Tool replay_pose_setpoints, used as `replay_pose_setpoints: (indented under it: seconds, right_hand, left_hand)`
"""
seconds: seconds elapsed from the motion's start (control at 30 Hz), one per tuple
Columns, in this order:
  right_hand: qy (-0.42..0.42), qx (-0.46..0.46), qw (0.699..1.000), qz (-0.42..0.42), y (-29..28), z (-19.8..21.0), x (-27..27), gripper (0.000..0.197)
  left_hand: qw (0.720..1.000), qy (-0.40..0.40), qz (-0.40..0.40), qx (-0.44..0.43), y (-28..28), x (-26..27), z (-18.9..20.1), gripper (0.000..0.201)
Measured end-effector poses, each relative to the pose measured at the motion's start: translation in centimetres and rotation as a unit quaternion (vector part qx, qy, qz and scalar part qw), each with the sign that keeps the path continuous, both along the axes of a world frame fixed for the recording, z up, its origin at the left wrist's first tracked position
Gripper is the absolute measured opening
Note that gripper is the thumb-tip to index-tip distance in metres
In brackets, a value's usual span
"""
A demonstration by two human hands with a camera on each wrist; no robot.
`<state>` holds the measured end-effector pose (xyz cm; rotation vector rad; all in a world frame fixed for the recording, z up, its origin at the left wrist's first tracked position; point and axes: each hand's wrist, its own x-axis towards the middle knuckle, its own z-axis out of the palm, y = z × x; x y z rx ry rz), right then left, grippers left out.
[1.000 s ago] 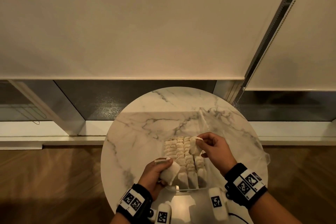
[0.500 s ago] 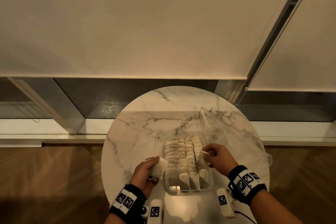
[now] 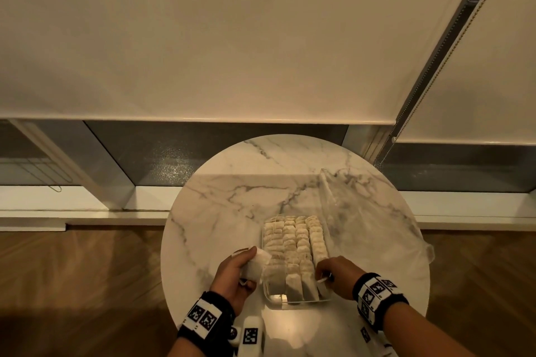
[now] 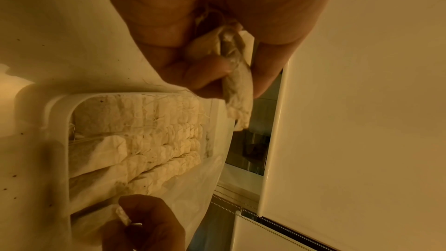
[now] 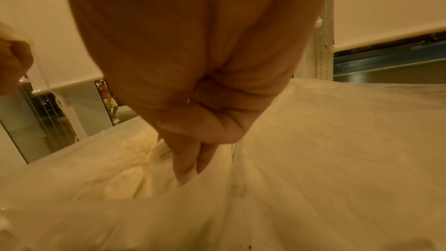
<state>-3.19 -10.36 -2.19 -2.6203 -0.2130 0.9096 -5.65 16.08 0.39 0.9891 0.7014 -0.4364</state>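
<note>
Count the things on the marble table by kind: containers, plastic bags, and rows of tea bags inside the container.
Clear container: 1
Clear plastic bag: 1
Rows of tea bags: 4
Total: 6

right hand (image 5: 193, 64), fingertips (image 5: 183, 165) pinching tea bag (image 5: 187, 178)

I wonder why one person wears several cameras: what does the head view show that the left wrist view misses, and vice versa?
Head only: the whole round white marble table and the black marker wristbands. Left wrist only: dark specks on the tabletop. Both: the clear plastic tray of pale paper tea bags, the left hand gripping several, the right hand pinching one.
</note>
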Motion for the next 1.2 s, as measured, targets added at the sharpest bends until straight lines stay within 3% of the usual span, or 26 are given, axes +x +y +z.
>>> replay_pose_setpoints:
  seconds: [0.3, 0.57, 0.77, 0.9, 1.03, 1.2]
  right_hand:
    - [-0.107, -0.156, 0.976, 0.102, 1.1, 0.2, -0.2, 0.029]
    - [-0.129, -0.22, 0.957, 0.141, 1.5, -0.1, 0.5, 0.034]
    - [-0.15, -0.232, 0.948, 0.155, 1.1, -0.3, 0.7, 0.033]
    - [-0.181, -0.203, 0.956, 0.113, 0.8, -0.2, 0.5, 0.042]
    - [-0.183, -0.193, 0.96, 0.086, 0.6, 0.3, -0.3, 0.037]
    - [-0.149, -0.212, 0.955, 0.144, 1.3, 0.9, -2.2, 0.034]
  left_hand:
    - [1.0, 0.0, 0.004, 0.001, -0.2, -0.3, -0.3, 0.007]
    - [1.0, -0.001, 0.007, -0.006, -0.4, -0.2, -0.7, 0.008]
    - [1.0, -0.003, 0.002, 0.0, -0.6, -0.2, -0.7, 0.007]
    - [1.0, 0.0, 0.006, 0.005, -0.7, -0.1, -1.2, 0.008]
    - [1.0, -0.003, 0.005, 0.004, -1.1, -0.1, -0.9, 0.006]
    - [1.0, -0.008, 0.005, 0.006, -1.5, 0.1, -0.8, 0.005]
